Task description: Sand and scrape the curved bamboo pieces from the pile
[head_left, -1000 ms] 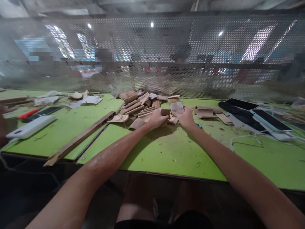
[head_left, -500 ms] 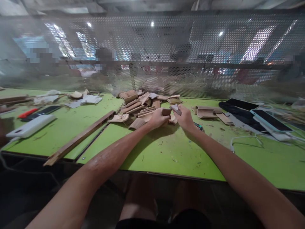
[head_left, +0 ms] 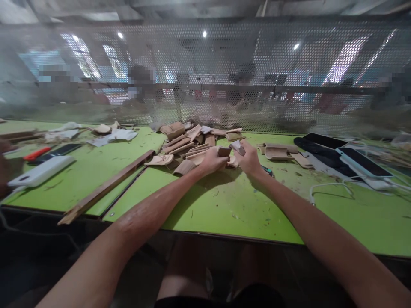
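My left hand [head_left: 214,161] is closed around a small brown bamboo piece [head_left: 224,152], its flat end showing at the thumb. Close by on the right, my right hand [head_left: 248,157] pinches a folded scrap of sandpaper [head_left: 237,147], white on one side and grey-brown on the other. The two hands are a little apart above the green table [head_left: 224,205]. Just behind and left of them lies a heap of split bamboo pieces [head_left: 183,143]. A green-and-black cutter [head_left: 267,170] rests by my right wrist, partly hidden.
A long bamboo strip [head_left: 105,188] lies to the left, its splintered end over the front edge. Further left are a white power bank [head_left: 43,170] and a red-handled tool [head_left: 37,152]. Phones [head_left: 364,161], cables and curved bamboo pieces [head_left: 281,152] lie right. A perforated screen [head_left: 205,64] stands behind.
Both hands keep nearly the same place and grip. At the far left edge, another person's blurred hand shows a little more than before.
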Demonstrator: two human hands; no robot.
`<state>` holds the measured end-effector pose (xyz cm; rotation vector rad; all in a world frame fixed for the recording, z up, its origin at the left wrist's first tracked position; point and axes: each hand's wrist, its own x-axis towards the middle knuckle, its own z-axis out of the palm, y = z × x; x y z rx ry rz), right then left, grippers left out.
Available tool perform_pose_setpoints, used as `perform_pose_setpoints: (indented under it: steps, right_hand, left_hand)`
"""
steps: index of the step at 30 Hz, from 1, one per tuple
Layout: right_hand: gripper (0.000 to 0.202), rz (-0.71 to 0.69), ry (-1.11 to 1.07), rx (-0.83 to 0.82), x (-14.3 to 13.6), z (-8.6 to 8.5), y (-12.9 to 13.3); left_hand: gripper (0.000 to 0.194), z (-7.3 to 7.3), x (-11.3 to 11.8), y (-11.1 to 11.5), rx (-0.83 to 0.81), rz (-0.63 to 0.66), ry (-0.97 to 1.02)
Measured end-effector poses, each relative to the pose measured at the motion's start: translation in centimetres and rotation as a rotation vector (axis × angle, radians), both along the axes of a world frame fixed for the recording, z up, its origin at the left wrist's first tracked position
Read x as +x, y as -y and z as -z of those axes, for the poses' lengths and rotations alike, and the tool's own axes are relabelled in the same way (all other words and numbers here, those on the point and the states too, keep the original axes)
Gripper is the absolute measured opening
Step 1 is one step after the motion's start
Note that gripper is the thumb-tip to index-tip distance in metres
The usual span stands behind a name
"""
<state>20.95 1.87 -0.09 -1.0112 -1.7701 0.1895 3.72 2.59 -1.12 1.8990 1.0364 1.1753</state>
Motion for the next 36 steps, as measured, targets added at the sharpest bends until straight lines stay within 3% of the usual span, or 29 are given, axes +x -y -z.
perform_pose_setpoints:
  steps: [6,12,21,24,30,36]
  right_hand:
    - [0.016,-0.042,-0.036,-0.053,-0.2,0.2,0.0]
    - [0.024,-0.053,0.07,0.101,-0.6,0.1,0.7]
    - [0.018,0.015,0.257,0.233,-0.1,1.1,-0.3]
    - [0.012,-0.019,0.324,0.288,-0.3,1.1,-0.1]
    - [0.013,0.07,0.341,0.286,0.0,1.2,-0.3]
    - [0.017,0.026,0.338,0.306,-0.3,0.9,-0.3]
  left_hand:
    - [0.011,0.5,0.0,-0.4,0.022,0.0,0.004]
    - [0.007,0.1,0.0,-0.2,0.062,0.031,-0.002]
    - [0.004,0.1,-0.1,-0.3,0.071,0.02,0.001]
    - [0.012,0.2,-0.1,-0.4,0.122,-0.007,-0.003]
    - [0.006,0.3,0.1,-0.6,0.092,-0.008,-0.019]
    - [0.01,0.2,0.3,-0.5,0.145,0.049,-0.025]
